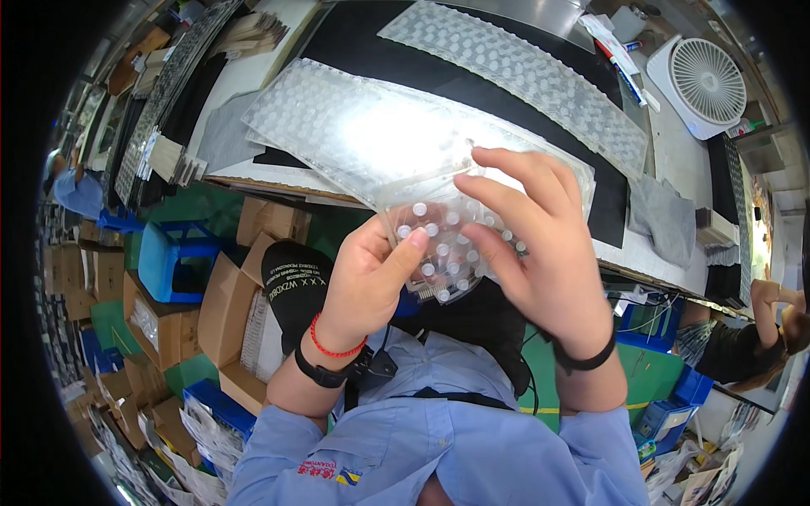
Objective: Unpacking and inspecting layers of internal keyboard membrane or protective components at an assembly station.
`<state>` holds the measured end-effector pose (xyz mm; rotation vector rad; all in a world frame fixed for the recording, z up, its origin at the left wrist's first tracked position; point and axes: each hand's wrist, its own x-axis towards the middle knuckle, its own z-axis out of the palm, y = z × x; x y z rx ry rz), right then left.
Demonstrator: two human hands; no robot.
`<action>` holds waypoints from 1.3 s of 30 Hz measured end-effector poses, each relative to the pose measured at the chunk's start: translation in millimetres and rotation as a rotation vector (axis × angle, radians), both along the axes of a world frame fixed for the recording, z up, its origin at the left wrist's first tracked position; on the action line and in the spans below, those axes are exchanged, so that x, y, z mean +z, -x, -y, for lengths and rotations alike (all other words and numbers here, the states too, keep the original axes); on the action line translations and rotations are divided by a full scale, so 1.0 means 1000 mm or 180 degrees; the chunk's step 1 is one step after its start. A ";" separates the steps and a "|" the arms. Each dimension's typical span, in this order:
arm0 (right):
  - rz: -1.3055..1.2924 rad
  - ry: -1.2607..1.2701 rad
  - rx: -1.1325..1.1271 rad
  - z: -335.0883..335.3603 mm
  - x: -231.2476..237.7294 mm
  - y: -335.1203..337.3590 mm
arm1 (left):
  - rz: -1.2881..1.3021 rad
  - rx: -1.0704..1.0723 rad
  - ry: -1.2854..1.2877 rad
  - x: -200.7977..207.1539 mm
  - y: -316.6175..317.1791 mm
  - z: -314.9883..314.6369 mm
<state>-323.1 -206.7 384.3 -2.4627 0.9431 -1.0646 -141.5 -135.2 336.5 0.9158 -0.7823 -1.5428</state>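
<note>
A thin clear plastic piece with rows of round whitish dots [437, 250] is held over my lap, near the table's front edge. My left hand [371, 274] grips it by its left side, with the thumb pressed on its face. At its right side is my right hand [540, 232], its fingers stretched out and the thumb apart from them. The right thumb reaches over the dots; whether it touches them I cannot tell. Just beyond the hands, large clear sheets patterned with dots [312, 105] lie overlapping on the table, with bright glare on them.
Another long dotted sheet [515, 72] lies farther back on the black mat [401, 55]. A white fan [699, 84] stands at the right, near some pens [620, 67]. To the left are a blue stool [169, 261] and open cardboard boxes [224, 325]. Another person [751, 346] is at the far right.
</note>
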 end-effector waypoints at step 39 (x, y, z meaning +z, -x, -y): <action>0.0529 -0.0570 0.0520 0.046 0.002 -0.028 | 0.0023 -0.0203 -0.0167 0.001 -0.002 0.006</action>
